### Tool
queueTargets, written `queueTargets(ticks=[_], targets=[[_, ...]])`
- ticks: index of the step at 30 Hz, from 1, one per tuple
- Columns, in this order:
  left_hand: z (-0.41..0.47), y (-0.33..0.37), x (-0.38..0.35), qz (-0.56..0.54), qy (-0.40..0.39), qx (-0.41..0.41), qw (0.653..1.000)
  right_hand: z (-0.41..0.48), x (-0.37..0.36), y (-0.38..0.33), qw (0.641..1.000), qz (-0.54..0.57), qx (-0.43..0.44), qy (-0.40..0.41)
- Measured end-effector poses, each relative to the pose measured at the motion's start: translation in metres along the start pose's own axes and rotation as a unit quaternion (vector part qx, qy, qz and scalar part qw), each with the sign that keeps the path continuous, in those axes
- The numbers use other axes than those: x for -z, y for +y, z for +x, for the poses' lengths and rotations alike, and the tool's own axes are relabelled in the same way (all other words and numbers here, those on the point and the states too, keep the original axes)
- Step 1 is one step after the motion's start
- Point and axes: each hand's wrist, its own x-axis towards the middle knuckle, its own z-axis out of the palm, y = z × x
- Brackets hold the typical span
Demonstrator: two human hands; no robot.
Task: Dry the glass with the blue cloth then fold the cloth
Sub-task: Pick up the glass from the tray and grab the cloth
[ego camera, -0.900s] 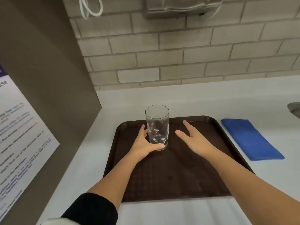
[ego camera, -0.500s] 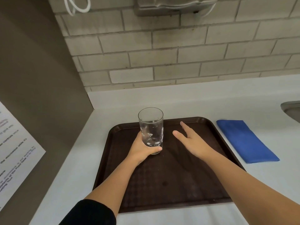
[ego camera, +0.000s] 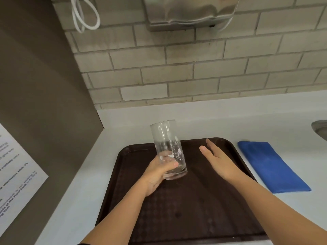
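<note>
Glass [ego camera: 168, 151] sits tilted in the left hand [ego camera: 159, 172], fingers wrapped round its base above the tray [ego camera: 194, 218]. Right hand [ego camera: 219, 161] hovers flat and empty, fingers spread, and it's the nearer one to the cloth [ego camera: 270, 165], folded on the counter just right of the tray.

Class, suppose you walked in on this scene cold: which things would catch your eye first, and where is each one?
First, the clear glass spotted with droplets, gripped near its base by the left hand over the dark brown tray. Next, the bright blue cloth, folded on the white counter to the right of the tray. The open right hand hovers over the tray between glass and cloth.
</note>
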Motion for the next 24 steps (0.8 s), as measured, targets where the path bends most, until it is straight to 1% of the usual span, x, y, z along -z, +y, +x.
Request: queueTargets(ticks=[3,6,9,15,17,19,22,24], targets=[[-0.001,0.007,-0.01,-0.104,-0.08,0.021,0.991,0.001,0.01,0.001,1.0,-0.001,0.0,0.01],[0.001,0.008,-0.017,-0.158,-0.11,0.035,0.981,0.001,0.018,0.002,1.0,0.002,0.005,0.013],[-0.001,0.008,-0.021,-0.182,-0.122,0.042,0.975,0.0,0.021,0.004,1.0,0.008,0.009,0.016],[-0.004,0.005,-0.023,-0.173,-0.139,0.062,0.973,0.002,0.029,0.012,1.0,-0.003,0.011,0.022],[-0.005,0.005,-0.023,-0.166,-0.139,0.061,0.974,0.005,0.036,0.017,0.999,-0.037,0.003,0.031],[-0.005,0.004,-0.023,-0.163,-0.141,0.059,0.975,0.011,0.048,0.027,0.993,-0.103,-0.014,0.05],[-0.002,0.003,-0.023,-0.164,-0.142,0.053,0.975,0.018,0.074,0.047,0.969,-0.224,-0.06,0.086],[0.0,0.004,-0.023,-0.162,-0.141,0.049,0.975,0.018,0.091,0.062,0.95,-0.286,-0.086,0.087]])
